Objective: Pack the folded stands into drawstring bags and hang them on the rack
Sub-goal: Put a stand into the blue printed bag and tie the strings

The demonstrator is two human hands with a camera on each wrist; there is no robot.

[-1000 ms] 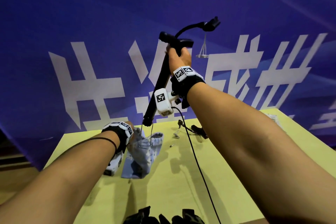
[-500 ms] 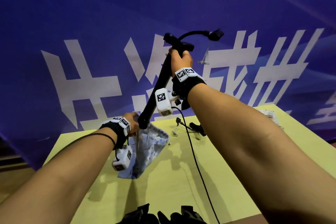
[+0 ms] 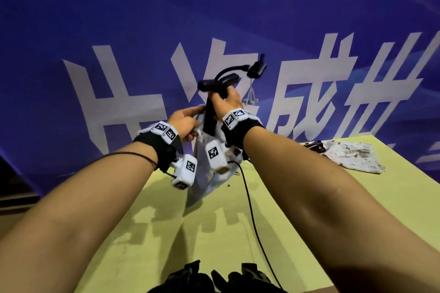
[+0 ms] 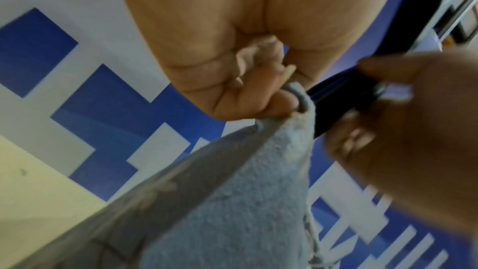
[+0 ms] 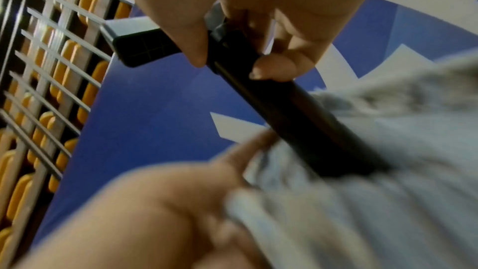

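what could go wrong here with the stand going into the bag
The left hand pinches only one edge of the grey fabric drawstring bag, so the mouth may collapse and snag the folded black stand. The right hand grips the stand near its top, where the curved gooseneck clip sticks out; it probably won't fit inside and may catch on the bag's rim.

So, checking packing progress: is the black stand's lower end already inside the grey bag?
Yes, the stand runs down into the open mouth of the bag, with cloth around it.
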